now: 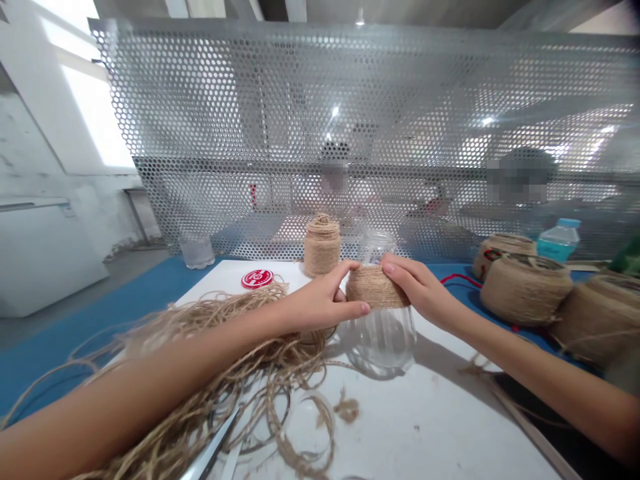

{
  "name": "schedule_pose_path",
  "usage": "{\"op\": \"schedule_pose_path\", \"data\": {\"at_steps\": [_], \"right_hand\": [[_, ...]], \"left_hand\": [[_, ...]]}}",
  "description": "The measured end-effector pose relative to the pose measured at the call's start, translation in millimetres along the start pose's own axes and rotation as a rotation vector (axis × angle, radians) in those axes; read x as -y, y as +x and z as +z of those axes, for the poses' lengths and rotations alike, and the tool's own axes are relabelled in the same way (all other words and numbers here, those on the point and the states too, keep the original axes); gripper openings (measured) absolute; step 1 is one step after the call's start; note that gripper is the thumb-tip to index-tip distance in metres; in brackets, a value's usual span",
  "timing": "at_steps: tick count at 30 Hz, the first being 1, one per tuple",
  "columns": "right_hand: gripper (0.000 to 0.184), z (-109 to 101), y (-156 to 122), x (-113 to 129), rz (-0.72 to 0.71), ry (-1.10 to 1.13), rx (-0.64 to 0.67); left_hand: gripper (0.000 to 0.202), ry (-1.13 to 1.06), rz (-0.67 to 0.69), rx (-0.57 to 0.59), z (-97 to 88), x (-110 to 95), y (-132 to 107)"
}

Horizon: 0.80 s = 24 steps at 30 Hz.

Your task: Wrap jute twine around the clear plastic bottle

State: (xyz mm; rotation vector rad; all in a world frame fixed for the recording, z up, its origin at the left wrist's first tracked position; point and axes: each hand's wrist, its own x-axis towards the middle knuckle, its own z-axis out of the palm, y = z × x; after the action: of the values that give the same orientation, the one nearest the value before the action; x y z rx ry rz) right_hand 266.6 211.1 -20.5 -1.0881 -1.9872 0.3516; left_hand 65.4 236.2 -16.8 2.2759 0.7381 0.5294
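My left hand [320,300] and my right hand [420,287] grip a glass jar [383,340] from opposite sides, their fingertips on a band of jute twine [375,287] wound around it. The lower glass is bare and ribbed. A loose tangle of jute twine [210,353] lies under my left forearm, and its strands reach towards the jar. Behind my left hand stands a jar fully wrapped in twine [322,245]. A red round lid [257,279] lies flat on the white board [440,413], beyond the tangle.
Scissors [215,447] lie under the twine at the front. Large twine rolls [526,290] crowd the blue table [100,340] at right, near a red cord [460,280] and a plastic bottle [559,240]. A perforated metal screen [350,120] stands behind, with people beyond it.
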Motion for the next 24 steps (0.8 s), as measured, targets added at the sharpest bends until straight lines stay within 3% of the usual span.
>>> {"op": "schedule_pose_path", "data": {"at_steps": [5,14,18,24], "right_hand": [[0.028,-15,2,12,0.021,-0.071,0.107],[0.028,-1,-9,48,-0.112,-0.581,-0.023],[0.031,-1,-6,44,-0.067,-0.456,0.033],[0.034,-3,-2,31,-0.011,-0.31,0.004]], "left_hand": [[0.059,0.07,0.01,-0.049,2.1,-13,-4],[0.041,0.118,0.04,-0.114,15.5,-30,-14],[0.049,0.095,0.058,-0.081,14.1,-28,-13],[0.062,0.006,0.097,-0.025,7.9,-18,-5]]}}
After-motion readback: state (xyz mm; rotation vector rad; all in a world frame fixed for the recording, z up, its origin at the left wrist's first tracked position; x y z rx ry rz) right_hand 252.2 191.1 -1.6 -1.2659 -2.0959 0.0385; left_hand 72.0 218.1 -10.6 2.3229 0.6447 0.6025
